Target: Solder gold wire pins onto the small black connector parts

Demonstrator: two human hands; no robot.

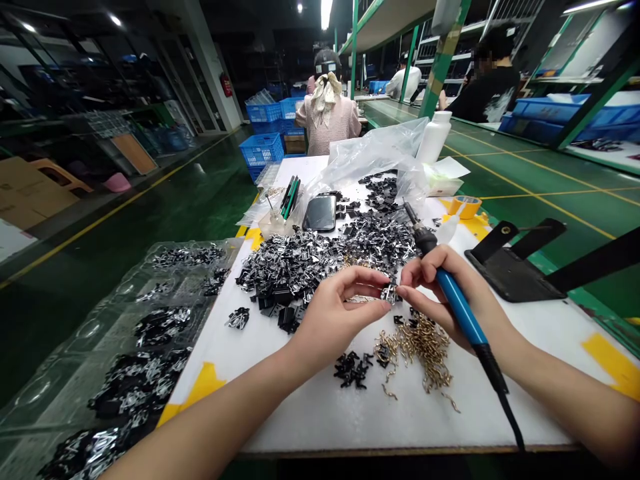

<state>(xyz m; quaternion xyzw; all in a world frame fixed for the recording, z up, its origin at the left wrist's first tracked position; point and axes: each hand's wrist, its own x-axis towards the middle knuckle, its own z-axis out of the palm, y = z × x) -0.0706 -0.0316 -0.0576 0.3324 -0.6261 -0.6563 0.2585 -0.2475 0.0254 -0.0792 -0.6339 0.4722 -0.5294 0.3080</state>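
One small metal part (389,294) and one blue soldering iron (463,308), held above one white desk (300,427).
The left hand (345,303) pinches the part between its fingers; the right hand (477,293) grips the iron, fingertips at the part's edge. Below lie one pile of brass pins (430,347), uncountable, and one of black clips (353,369).

The left hand (330,310) and the right hand (484,303) are bare, with slim fingers (361,274). The left forearm (235,400) and the right forearm (565,383) are also bare, smooth in shape and narrower near the hands.
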